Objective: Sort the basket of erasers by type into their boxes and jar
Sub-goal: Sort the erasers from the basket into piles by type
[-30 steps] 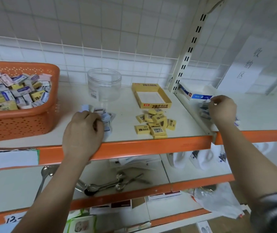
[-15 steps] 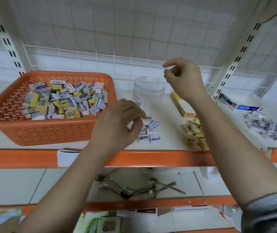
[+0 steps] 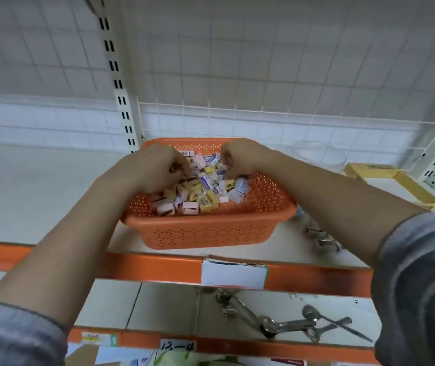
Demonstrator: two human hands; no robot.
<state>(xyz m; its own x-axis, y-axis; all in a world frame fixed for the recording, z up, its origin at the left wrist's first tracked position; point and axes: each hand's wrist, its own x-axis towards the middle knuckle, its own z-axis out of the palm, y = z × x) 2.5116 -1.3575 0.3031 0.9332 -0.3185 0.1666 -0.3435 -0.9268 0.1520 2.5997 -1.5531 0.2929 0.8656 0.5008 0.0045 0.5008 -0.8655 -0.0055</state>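
Right now both hands are down in the orange basket [image 3: 208,228], which sits on the white shelf just behind its orange front edge; the left hand [image 3: 150,167] digs into the left side of the heap of erasers [image 3: 200,188] and the right hand [image 3: 240,159] into the far right side. Fingers of both are curled into the pile, apparently pinching at wrapped pieces, but the knuckles hide the fingertips, so I cannot tell whether either has anything in its grasp. Most of the heap lies between the two hands and toward the basket's near wall: yellow-sleeved, pink-sleeved and blue-and-white pieces all mixed. To the right of the basket stand the clear jar [image 3: 316,157] and, further right, the open yellow box [image 3: 393,183]; a few small sorted pieces [image 3: 321,239] lie on the shelf near the basket's right front corner. Judging by looks, each eraser is light, small and firm, with a smooth paper sleeve that could slide off, so a pinch across the short sides of the body, not the sleeve edge alone, seems safest; several may be gathered at once, though loose ones could slip out
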